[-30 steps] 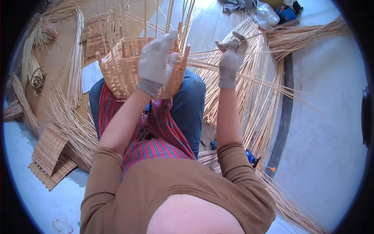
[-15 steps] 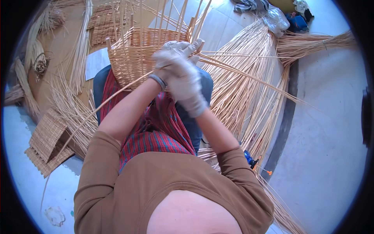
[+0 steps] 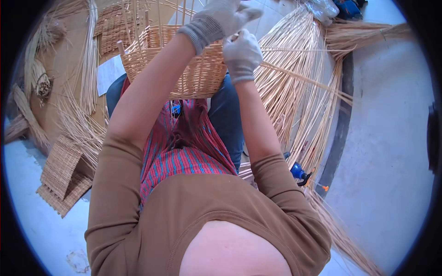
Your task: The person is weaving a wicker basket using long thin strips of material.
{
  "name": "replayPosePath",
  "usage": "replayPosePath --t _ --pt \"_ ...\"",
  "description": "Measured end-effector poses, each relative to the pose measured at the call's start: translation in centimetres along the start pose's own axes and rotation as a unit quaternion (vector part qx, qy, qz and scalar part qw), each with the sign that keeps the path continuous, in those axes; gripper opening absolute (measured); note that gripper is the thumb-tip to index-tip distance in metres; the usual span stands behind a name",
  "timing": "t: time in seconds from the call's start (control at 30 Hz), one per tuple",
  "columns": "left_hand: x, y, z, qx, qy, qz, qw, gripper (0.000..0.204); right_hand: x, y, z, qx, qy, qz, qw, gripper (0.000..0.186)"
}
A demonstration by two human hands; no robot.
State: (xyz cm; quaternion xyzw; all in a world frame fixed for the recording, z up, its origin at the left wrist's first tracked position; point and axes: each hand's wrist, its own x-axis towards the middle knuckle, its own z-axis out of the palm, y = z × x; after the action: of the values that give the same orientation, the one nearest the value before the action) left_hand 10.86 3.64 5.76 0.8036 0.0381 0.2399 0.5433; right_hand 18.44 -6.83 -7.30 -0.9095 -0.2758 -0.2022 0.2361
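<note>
A half-woven wicker basket with upright stakes rests across my legs, on a red striped cloth. My gloved left hand is raised above the basket's right corner near the top edge, thumb and fingers partly apart, with nothing visible between them. Just below it, my gloved right hand is closed at that corner; what it grips is hidden. Loose canes stick out to the right from beside it.
Bundles of pale canes lie right and left. Woven mats are at lower left, a white sheet beside the basket, a plastic bag and blue object at the top, a blue tool by my right elbow.
My left hand has risen toward the top edge. My right hand swept left across the basket, then moved back up to its right corner and closed.
</note>
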Motion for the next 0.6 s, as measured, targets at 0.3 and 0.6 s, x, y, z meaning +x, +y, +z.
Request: replayPosePath --t 0.3,0.6 --pt "-13.5 11.1 -3.5 -0.227 -0.243 0.192 0.923 0.011 0.6 0.2 0.0 0.082 0.027 -0.031 0.996 0.078" --pt "-17.9 9.4 -4.7 -0.292 -0.332 0.133 0.887 0.013 -22.8 -7.3 8.5 0.068 -0.574 -0.264 0.773 0.030"
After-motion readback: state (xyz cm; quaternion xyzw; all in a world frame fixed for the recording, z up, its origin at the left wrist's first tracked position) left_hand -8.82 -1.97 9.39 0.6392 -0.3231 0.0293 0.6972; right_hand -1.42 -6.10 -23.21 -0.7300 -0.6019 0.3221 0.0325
